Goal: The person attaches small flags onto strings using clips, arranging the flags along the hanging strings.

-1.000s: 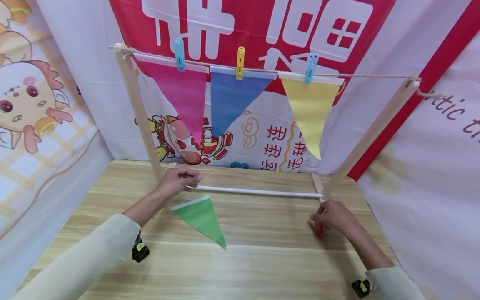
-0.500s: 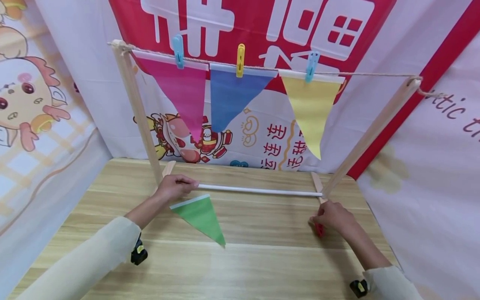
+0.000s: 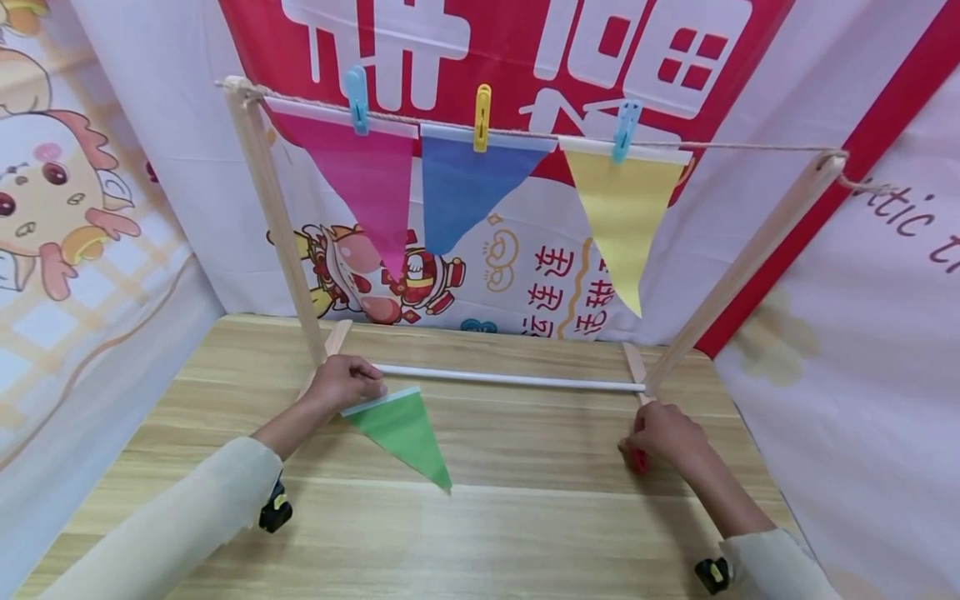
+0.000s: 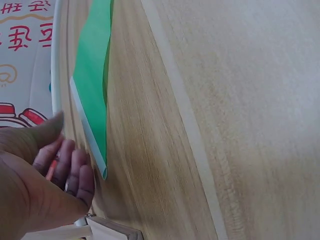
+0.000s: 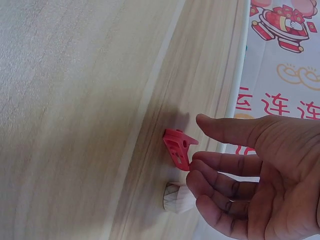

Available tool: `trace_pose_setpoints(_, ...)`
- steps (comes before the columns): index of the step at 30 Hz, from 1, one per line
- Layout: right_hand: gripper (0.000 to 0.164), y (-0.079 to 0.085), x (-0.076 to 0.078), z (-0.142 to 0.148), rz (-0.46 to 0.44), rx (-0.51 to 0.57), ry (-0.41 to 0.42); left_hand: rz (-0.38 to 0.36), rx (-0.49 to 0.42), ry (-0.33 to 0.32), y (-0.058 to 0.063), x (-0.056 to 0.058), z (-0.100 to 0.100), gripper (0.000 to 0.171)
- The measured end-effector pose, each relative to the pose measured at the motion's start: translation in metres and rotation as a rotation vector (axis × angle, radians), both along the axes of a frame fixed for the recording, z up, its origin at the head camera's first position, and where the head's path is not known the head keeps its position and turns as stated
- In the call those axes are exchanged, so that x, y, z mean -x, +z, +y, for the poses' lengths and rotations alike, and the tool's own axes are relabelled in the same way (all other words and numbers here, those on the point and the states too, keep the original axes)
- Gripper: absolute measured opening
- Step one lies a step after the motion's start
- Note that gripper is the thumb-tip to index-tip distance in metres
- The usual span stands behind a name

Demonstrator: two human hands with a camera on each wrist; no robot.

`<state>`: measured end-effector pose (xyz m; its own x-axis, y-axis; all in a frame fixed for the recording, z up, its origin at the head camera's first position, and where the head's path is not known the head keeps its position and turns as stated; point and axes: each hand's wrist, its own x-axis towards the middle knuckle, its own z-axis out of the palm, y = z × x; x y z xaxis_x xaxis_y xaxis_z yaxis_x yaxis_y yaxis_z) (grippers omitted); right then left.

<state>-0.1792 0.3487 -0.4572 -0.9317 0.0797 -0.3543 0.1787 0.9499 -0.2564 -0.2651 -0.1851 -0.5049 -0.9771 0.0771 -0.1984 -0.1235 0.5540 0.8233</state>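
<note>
A green triangular pennant with a white top strip lies on the wooden table. My left hand is at that strip's left part, fingers loosely curled. In the left wrist view, its fingers hang beside the pennant without gripping it. By the right post's foot, my right hand reaches over a red clothespin. The right wrist view has the clothespin at the fingertips, with the thumb held apart from it; whether a finger touches it I cannot tell.
Two wooden posts carry a string, where pink, blue and yellow pennants hang from clothespins. A white rod joins the posts low down. Printed cloth hangs behind the table.
My left hand has drawn back from the white rod to the green pennant's top edge. The right hand stays at the red clothespin. The head view has shifted slightly.
</note>
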Motion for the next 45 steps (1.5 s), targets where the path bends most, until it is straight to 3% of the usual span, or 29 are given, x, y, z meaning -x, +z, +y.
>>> trace_pose_setpoints(5,0.027,-0.004,-0.002,-0.001,0.043,-0.003,0.038,0.029,0.109,-0.065,0.003,-0.006,-0.001,0.023)
trace_pose_setpoints(10,0.024,-0.009,-0.002,-0.002,0.071,-0.01,0.055,0.004,0.135,-0.111,0.003,-0.007,-0.001,0.025)
trace_pose_setpoints(23,0.016,-0.013,0.001,-0.008,0.144,0.003,0.124,0.006,0.189,-0.101,0.006,-0.01,-0.004,0.012)
trace_pose_setpoints(28,0.015,-0.015,0.003,-0.012,0.178,0.032,0.141,0.036,0.244,-0.104,-0.004,-0.001,-0.011,0.011)
trace_pose_setpoints(37,0.014,-0.011,0.005,-0.017,0.172,0.05,0.125,0.075,0.311,-0.204,-0.031,0.02,-0.017,0.013)
trace_pose_setpoints(41,0.013,-0.007,0.006,-0.022,0.166,0.074,0.15,0.045,0.3,-0.23,-0.022,0.017,-0.012,0.01)
trace_pose_setpoints(45,0.015,-0.006,0.007,-0.027,0.144,0.102,0.165,0.041,0.257,-0.257,-0.001,0.007,-0.003,0.004)
